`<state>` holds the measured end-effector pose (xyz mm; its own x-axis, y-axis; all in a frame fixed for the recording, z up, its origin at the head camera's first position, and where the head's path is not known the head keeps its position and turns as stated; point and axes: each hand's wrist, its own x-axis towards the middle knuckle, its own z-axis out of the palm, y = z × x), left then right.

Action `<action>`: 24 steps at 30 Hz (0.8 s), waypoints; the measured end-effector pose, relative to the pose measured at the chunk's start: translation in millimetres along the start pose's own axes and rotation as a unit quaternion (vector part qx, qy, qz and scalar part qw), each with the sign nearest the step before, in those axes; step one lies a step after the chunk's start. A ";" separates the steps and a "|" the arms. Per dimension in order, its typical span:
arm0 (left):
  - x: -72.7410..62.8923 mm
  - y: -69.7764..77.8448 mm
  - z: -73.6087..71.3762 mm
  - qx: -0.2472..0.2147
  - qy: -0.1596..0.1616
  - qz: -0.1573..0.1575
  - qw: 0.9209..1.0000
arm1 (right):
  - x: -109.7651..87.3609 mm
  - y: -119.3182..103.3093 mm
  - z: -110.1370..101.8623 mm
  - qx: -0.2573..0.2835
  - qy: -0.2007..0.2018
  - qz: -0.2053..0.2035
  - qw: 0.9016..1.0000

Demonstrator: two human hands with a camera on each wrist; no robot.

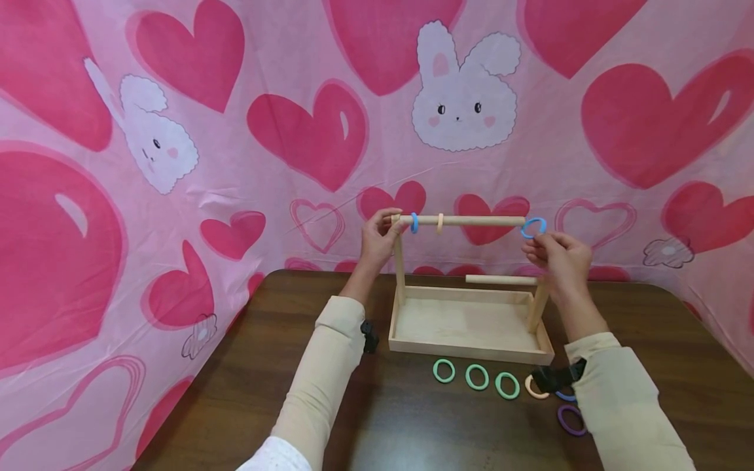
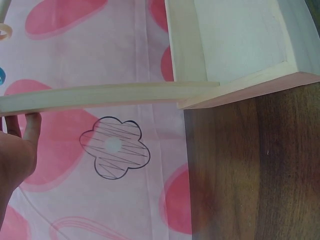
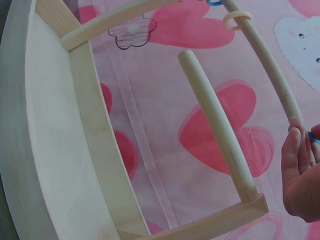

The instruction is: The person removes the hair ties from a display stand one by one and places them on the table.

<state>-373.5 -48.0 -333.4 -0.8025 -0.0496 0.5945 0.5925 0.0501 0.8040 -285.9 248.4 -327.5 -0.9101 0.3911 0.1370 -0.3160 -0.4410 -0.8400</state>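
A wooden rack has a shallow tray base (image 1: 471,354), a left post (image 1: 400,268) and an upper rod (image 1: 483,221) reaching right from it. My left hand (image 1: 379,242) grips the top of that post, thumb in front; its fingers show against the post in the left wrist view. Around the rod, near the left post, hang a blue ring (image 1: 414,223) and a peach ring (image 1: 440,224). At the rod's free right end, my right hand (image 1: 564,261) pinches another blue ring (image 1: 523,231) by its lower edge. In the right wrist view, its fingertips are right at the rod's end.
A shorter lower rod (image 1: 501,279) points left from the right post (image 1: 538,307). In front of the tray, on the dark wooden table (image 1: 389,405), lie several green rings (image 1: 435,371), a peach ring, a partly hidden blue ring and a purple ring (image 1: 561,420). Pink patterned cloth (image 1: 283,170) hangs behind.
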 end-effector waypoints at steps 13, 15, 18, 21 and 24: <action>0.6 -0.3 -0.3 0.008 0.002 -0.004 1.000 | -15.2 -2.8 -22.9 0.042 -0.058 0.054 0.996; 0.5 -0.4 -0.1 0.006 0.000 -0.004 1.000 | -17.0 -3.1 -26.9 0.047 -0.065 0.062 0.995; 0.5 -0.6 0.4 0.005 0.000 -0.001 1.000 | -19.4 -4.0 -32.3 0.055 -0.081 0.070 0.993; 0.3 -0.2 0.6 0.006 0.001 -0.001 1.000 | -22.1 -5.1 -37.0 0.059 -0.098 0.075 0.991; 0.0 0.4 0.5 0.006 0.002 -0.005 1.000 | -25.9 -5.7 -41.9 0.071 -0.112 0.084 0.988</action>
<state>-373.4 -47.4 -333.0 -0.8077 -0.0545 0.5871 0.5841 0.0626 0.8093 -249.3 274.7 -348.2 -0.9842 0.1218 0.1287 -0.1763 -0.5999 -0.7804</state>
